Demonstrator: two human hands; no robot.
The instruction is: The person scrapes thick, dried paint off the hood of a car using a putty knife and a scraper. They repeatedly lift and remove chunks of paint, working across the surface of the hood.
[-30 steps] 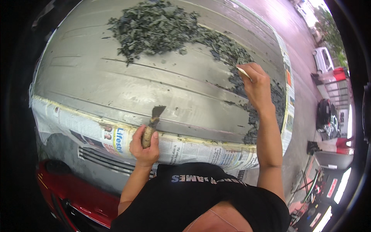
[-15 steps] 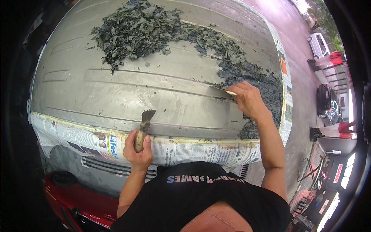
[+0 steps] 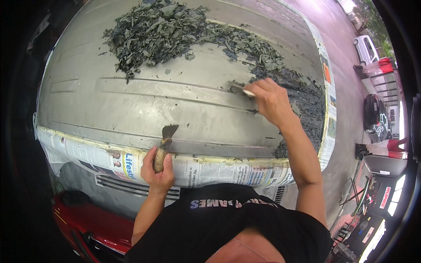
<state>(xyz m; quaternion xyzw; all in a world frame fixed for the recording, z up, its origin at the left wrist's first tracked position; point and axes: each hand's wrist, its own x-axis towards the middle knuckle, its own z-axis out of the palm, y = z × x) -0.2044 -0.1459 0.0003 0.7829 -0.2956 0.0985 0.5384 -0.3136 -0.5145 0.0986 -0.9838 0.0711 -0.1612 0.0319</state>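
Observation:
My left hand is closed round the worn wooden handle of a scraper, its dark, flared blade pointing up at the near edge of a bare metal vehicle roof. Farther right, my right hand grips a second scraper by its pale handle. That blade is tilted and partly hidden, close to a small clump of scraped paint. Beside and beyond this hand lies wrinkled, dark, loosened paint. A large heap of grey-green paint flakes covers the far left of the roof.
Newspaper masking is taped along the near and right roof edges. A red car stands at the lower left. Down the right side are a white vehicle, a black car and a dark cabinet.
My right hand has moved away from me and slightly left, its scraper now more tilted beside a small clump of paint. The left hand keeps its place, still holding the wooden-handled scraper.

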